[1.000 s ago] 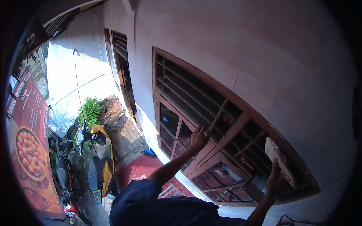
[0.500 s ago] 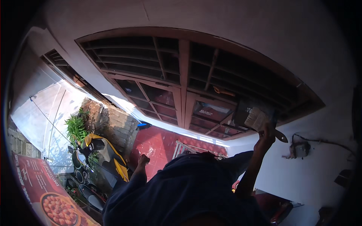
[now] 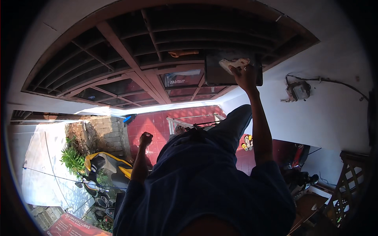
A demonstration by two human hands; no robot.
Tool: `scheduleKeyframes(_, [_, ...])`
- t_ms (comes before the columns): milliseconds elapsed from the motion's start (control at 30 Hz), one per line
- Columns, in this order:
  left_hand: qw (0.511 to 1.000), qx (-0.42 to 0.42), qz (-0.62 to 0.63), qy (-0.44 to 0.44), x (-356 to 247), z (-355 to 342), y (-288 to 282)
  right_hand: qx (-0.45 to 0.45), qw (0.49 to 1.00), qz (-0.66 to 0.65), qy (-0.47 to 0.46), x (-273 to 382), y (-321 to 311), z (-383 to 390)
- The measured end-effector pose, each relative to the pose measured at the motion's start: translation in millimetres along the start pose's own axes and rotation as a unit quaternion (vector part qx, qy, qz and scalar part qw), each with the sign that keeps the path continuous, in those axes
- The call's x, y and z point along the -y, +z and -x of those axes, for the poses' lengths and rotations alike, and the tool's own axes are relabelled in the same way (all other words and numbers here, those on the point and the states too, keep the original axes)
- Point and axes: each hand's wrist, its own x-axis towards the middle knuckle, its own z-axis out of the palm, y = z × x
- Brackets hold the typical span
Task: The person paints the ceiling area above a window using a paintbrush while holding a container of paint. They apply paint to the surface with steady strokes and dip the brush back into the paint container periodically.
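My right hand [image 3: 245,75] is raised at the window, fingers closed on a wide paintbrush [image 3: 233,65] with pale, stained bristles. The bristles lie over a dark, flat, round-cornered object [image 3: 215,74] against the window's right part; I cannot tell whether they touch it. The brush's handle is mostly hidden by my hand. Down at my left side, my left hand [image 3: 146,139] is curled closed, with nothing visible in it. The brown wooden window frame [image 3: 136,76] has slatted vents above and small panes below.
A pale ladder [image 3: 171,126] stands on the red tiled floor [image 3: 155,120] beneath me. An orange-brown object [image 3: 183,52] rests at the slats. On the white wall at right hangs a meter-like box [image 3: 299,91] with a cable. A yellow-and-black motorbike [image 3: 103,163] stands at lower left.
The view has swung, so the window sits higher and further left. My right hand, with the paintbrush, has moved from beside the dark object to over it. My left hand stays low.
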Motion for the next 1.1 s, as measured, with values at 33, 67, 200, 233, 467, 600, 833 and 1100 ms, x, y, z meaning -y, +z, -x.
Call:
scheduleKeyframes(33, [1.0, 0.003, -0.003, -0.004, -10, 3, -1, 0.062, 0.997, 0.002, 0.043, -10, 12, 3])
scheduleKeyframes(67, [1.0, 0.002, -0.006, 0.022, -17, 5, -1, 0.089, 0.995, 0.007, 0.045, -13, 18, 3])
scheduleKeyframes(200, [1.0, 0.009, 0.0, 0.02, -10, 14, -5, 0.127, 0.991, 0.033, 0.037, 9, 12, -3])
scheduleKeyframes(233, [1.0, 0.012, 0.002, 0.006, 3, 15, -6, 0.136, 0.989, 0.039, 0.042, 13, 11, -5])
scheduleKeyframes(467, [0.988, 0.047, -0.043, -0.141, 59, 33, -25, 0.136, 0.989, 0.023, 0.046, 2, 21, -4])
scheduleKeyframes(600, [0.979, 0.07, -0.008, -0.19, 57, 38, -29, 0.133, 0.99, 0.024, 0.05, -16, 38, 4])
scheduleKeyframes(833, [0.991, 0.017, 0.052, -0.12, 36, 25, -9, 0.074, 0.997, -0.028, 0.025, -13, 26, 5])
scheduleKeyframes(1100, [0.999, 0.017, -0.005, -0.043, 13, 14, -7, -0.081, 0.987, -0.135, -0.003, 30, -31, -3])
